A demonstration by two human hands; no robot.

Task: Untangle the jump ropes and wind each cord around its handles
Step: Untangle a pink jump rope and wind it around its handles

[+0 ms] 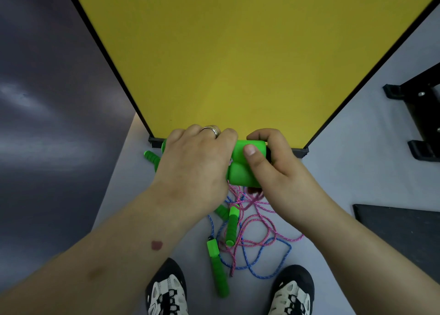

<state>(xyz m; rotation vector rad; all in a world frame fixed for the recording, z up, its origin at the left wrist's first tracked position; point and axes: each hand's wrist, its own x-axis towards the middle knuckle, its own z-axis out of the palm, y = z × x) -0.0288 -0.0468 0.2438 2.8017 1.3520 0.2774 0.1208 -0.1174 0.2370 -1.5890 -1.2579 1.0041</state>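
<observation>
Two green foam handles lie side by side, held up in front of me. My left hand wraps their left part and my right hand grips their right ends, thumb pressed on top. A pink cord hangs from them down to the floor. It lies tangled there with a blue cord. Two more green handles rest among the cords between my feet. Another green handle pokes out left of my left hand.
A yellow panel with a black frame stands upright just ahead. Black metal feet and a dark mat sit at the right. My two shoes stand on the pale floor.
</observation>
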